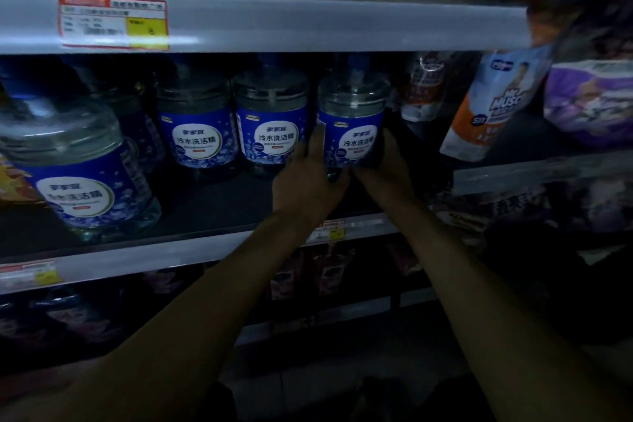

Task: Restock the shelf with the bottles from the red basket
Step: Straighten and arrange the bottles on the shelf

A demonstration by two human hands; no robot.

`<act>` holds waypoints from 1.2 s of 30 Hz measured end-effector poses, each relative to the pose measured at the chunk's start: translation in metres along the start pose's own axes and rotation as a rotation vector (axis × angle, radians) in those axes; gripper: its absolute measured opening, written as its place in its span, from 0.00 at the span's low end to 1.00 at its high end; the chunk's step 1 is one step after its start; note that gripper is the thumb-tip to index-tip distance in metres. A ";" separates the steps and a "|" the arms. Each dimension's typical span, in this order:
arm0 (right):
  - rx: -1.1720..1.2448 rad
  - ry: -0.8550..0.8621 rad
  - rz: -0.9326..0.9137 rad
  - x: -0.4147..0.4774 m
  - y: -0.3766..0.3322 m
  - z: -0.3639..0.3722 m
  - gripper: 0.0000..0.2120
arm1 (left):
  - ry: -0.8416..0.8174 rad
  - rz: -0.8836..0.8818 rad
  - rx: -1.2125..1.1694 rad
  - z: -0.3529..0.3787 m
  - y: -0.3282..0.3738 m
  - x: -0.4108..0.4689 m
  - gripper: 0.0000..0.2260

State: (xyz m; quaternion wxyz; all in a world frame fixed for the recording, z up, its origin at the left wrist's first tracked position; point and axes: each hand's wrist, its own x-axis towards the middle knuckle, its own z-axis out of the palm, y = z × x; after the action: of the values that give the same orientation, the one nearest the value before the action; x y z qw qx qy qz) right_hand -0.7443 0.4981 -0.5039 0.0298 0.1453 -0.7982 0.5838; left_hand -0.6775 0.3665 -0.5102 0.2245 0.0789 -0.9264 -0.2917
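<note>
Placement is the step in hand: I have one blue-labelled bottle [354, 127] on the dark middle shelf [219, 205], at the right end of the far row, just beside two matching bottles [270, 123] to its left. My left hand [308, 178] wraps the bottle's left side low down, fingers curled round it and thumb up along the label. My right hand [387, 164] cups the right side the same way, so the bottle is clamped between both. Whether its base sits flat on the shelf I cannot tell, since my hands cover it. A fourth bottle [75, 164] stands nearer the front at the left. The red basket is out of sight. Next, I judge, I should settle the bottle level with its neighbours, label facing out, let go with both hands and reach for another.
</note>
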 end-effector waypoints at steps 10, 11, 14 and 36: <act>0.243 -0.122 0.052 0.018 0.002 -0.006 0.34 | 0.106 -0.038 -0.306 0.014 -0.005 0.030 0.34; 0.234 -0.123 0.057 0.018 0.002 -0.006 0.35 | 0.089 -0.041 -0.392 0.016 -0.006 0.032 0.33; 0.269 -0.094 0.071 0.015 0.001 -0.008 0.33 | 0.079 -0.087 -0.669 0.016 0.007 0.030 0.30; 0.092 -0.117 0.098 -0.045 -0.016 0.008 0.44 | 0.130 -0.286 -0.923 -0.039 0.010 -0.030 0.24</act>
State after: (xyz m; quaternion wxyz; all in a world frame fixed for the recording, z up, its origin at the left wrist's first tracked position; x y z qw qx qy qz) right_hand -0.6961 0.4947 -0.5011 -0.0520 0.1412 -0.7772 0.6110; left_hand -0.6332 0.3631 -0.4871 0.2510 0.1158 -0.6641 -0.6946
